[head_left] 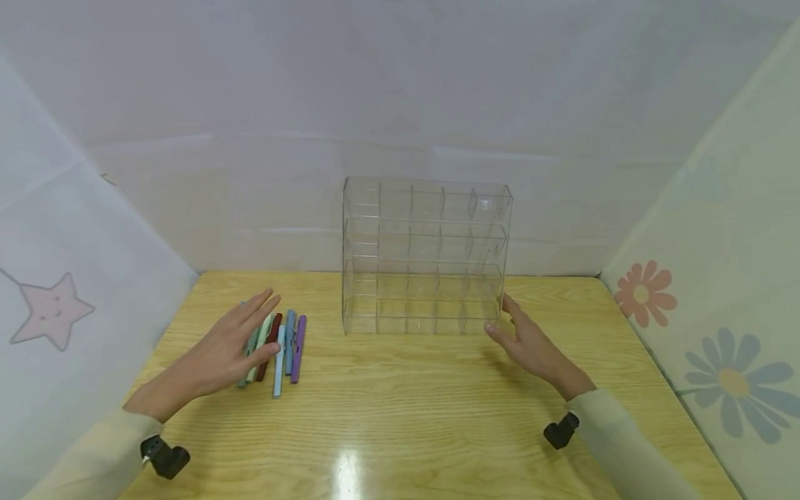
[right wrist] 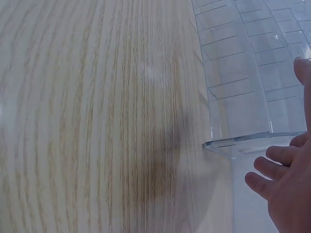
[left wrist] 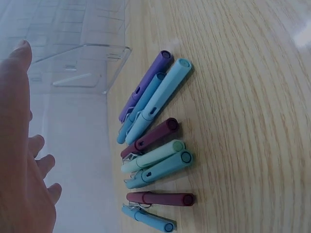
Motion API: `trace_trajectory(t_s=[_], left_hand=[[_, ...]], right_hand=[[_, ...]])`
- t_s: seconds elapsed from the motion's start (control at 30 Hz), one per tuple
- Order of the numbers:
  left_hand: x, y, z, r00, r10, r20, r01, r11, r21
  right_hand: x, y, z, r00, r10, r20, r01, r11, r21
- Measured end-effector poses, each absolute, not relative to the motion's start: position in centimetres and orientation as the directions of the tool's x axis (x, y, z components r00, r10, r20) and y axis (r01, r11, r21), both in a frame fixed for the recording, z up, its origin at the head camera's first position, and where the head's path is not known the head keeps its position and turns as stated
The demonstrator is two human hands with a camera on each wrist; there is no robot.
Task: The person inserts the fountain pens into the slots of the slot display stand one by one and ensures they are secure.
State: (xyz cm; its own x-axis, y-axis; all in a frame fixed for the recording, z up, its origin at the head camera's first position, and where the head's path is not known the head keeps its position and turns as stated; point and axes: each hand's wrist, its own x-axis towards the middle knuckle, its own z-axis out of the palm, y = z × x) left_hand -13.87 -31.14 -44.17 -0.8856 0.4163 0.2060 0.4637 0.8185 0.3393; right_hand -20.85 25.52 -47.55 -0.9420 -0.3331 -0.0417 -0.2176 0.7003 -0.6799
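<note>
Several capped pens with clips lie side by side on the table, among them a purple pen (head_left: 298, 349), a light blue pen (head_left: 278, 364), a maroon pen (left wrist: 151, 137) and a mint green pen (left wrist: 154, 156). My left hand (head_left: 232, 345) hovers over their left part with fingers extended, holding nothing and hiding some of them. A clear acrylic organizer (head_left: 425, 325), divided into small compartments, stands upright at the back of the table. At its lower right edge is my right hand (head_left: 530, 347), thumb in front and fingers alongside; whether it touches the organizer, I cannot tell.
The wood-grain table (head_left: 400, 430) ends at a pale cloth backdrop (head_left: 275, 208) behind the organizer. Cloth side walls with a printed star (head_left: 53, 312) and flowers (head_left: 731, 382) border it left and right. A small black camera sits on each wrist.
</note>
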Motion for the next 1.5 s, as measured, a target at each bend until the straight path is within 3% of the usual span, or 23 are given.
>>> trace_trajectory(t_s=[0.43, 0.83, 1.5], left_hand=[[-13.9, -32.9, -45.5, -0.921, 0.357, 0.157, 0.390, 0.833, 0.392], [-13.6, -34.2, -46.7, -0.942, 0.307, 0.138, 0.336, 0.849, 0.407], [-13.9, -36.0, -48.3, -0.973, 0.224, 0.059, 0.225, 0.860, 0.458]], right_hand=[[-20.7, 25.0, -47.6, -0.950, -0.305, -0.059, -0.143, 0.599, -0.788], [-21.0, 25.1, -47.8, -0.956, -0.294, -0.012, -0.149, 0.521, -0.840], [-21.2, 25.2, -48.3, -0.958, -0.287, -0.002, -0.146, 0.493, -0.858]])
